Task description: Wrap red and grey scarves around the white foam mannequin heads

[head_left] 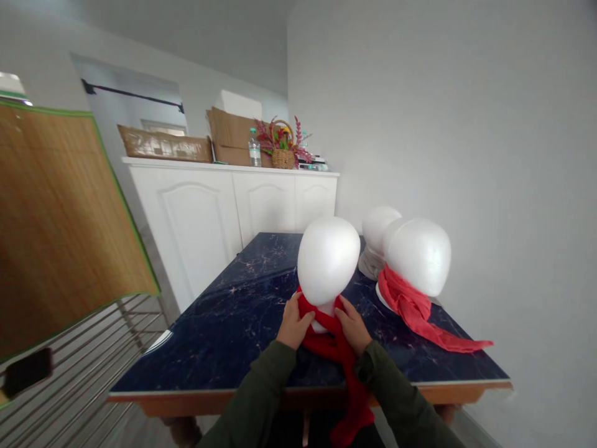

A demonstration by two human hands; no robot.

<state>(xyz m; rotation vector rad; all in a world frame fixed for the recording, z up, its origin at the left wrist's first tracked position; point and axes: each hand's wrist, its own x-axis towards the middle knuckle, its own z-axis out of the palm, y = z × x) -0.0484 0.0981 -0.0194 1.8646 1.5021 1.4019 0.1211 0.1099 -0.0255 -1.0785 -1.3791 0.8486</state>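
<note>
Cloth is what you have between your fingers: the red scarf lies around the neck of the nearest white head form, which stands at the near side of the dark blue table, and its loose end drops past the table's edge. Your left hand pinches the scarf at the left of the neck, thumb across the front; your right hand pinches it at the right, its fingertips partly hidden by the folds.

Expect the scarf to be light, soft and limp, likely to bunch or slide rather than hold a shape, so you do best to take it by a gathered fold close to the neck, not by the dangling end. The head form looks like foam: probably very light, smooth and easily dented or tipped. A hard pull on one side could drag it along, so keep both sides evenly tensioned and, if it shifts, steady it low at the neck.
</note>
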